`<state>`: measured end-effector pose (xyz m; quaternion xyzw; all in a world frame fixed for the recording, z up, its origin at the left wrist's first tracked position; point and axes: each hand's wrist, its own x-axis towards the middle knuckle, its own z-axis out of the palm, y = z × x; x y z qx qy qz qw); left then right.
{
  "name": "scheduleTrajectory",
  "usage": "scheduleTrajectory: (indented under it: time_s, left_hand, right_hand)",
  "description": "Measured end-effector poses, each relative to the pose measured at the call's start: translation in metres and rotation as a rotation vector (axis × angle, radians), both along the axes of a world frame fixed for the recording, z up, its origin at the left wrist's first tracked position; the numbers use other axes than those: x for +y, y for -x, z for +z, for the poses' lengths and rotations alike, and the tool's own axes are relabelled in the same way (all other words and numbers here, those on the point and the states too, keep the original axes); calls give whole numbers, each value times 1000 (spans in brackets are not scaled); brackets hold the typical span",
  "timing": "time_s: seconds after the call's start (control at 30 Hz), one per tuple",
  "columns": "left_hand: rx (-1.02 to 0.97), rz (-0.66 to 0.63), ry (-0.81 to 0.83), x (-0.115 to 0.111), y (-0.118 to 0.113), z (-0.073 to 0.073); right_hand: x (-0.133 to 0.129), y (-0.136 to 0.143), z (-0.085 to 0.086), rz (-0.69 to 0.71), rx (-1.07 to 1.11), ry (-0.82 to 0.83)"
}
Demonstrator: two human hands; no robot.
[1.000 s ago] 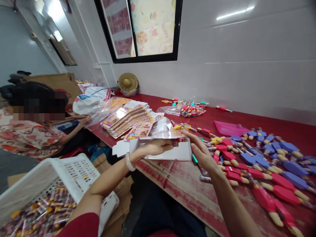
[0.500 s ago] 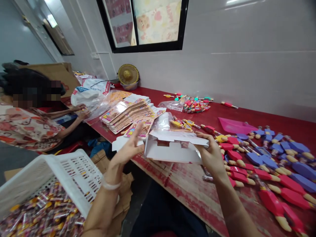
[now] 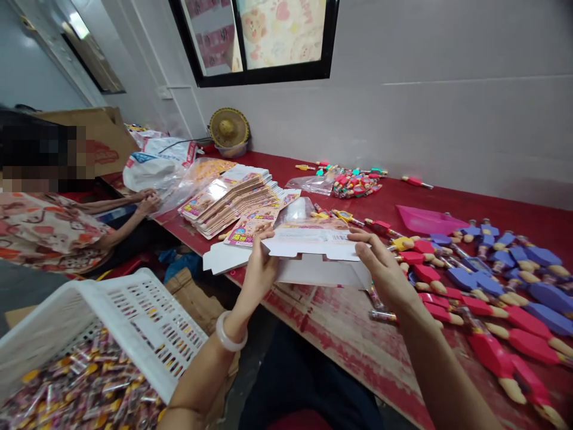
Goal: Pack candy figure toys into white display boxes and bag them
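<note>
Both hands, L (image 3: 259,272) & R (image 3: 380,269), grip white carton (image 3: 313,257); flaps open.

No legible wording anywhere, fine print on the white folded cardboard box (image 3: 313,243) too small to read, lettering on the stacked colourful printed cards (image 3: 233,200) left of the box blurred

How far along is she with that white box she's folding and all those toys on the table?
In hand: both hands, left hand and right hand, hold one white carton, its end flap open, nothing seen inside. Done: no closed cartons in view. Left: a stack of flat printed cartons and rows of red and blue toys lie loose on the red table.
</note>
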<state>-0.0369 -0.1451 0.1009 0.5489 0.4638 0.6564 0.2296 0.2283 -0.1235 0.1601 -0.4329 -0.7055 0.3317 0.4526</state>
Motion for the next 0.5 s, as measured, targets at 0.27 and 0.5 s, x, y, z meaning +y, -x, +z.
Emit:
scheduleTrajectory:
  time_s: [0.27, 0.5]
  left_hand:
    - [-93, -8, 58, 2, 2, 7]
    - [-101, -110, 111, 1, 7, 18]
  right_hand:
    - [-4, 6, 18, 8, -193, -100]
    - [0, 17, 11, -295, -268, -292]
